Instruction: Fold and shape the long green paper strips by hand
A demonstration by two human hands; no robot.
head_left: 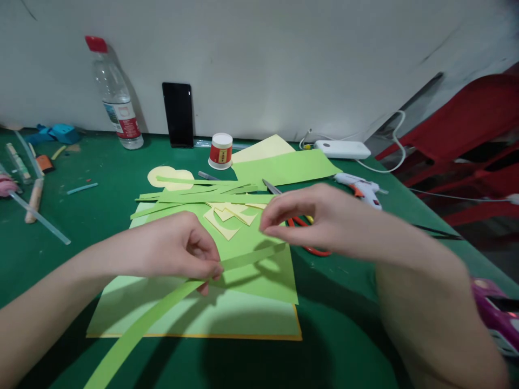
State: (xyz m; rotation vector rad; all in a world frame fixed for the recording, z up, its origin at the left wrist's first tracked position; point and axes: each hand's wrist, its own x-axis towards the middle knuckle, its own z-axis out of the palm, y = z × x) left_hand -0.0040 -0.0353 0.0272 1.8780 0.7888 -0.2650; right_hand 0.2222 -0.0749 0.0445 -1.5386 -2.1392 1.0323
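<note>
My left hand [174, 246] pinches a long light-green paper strip [152, 313] between thumb and fingers. One end of the strip curves down toward the front edge of view; the other reaches right, below my right hand. Curled with its fingertips together, my right hand [304, 213] hovers just above that end, and whether anything sits in its pinch is hidden. Under both hands lie green paper sheets [263, 313]. A pile of cut green strips [194, 195] and pale yellow scraps [227, 219] rests behind them. Red-handled scissors [316, 252] lie partly covered by my right hand.
Along the wall stand a water bottle [117, 102], a black phone [178, 115] and a small red-and-white paper cup [221, 151]. A white glue gun [360, 189] and power strip [343, 149] are at right. Glue sticks [36, 197] lie left; red chairs [466, 119] stand beyond the table.
</note>
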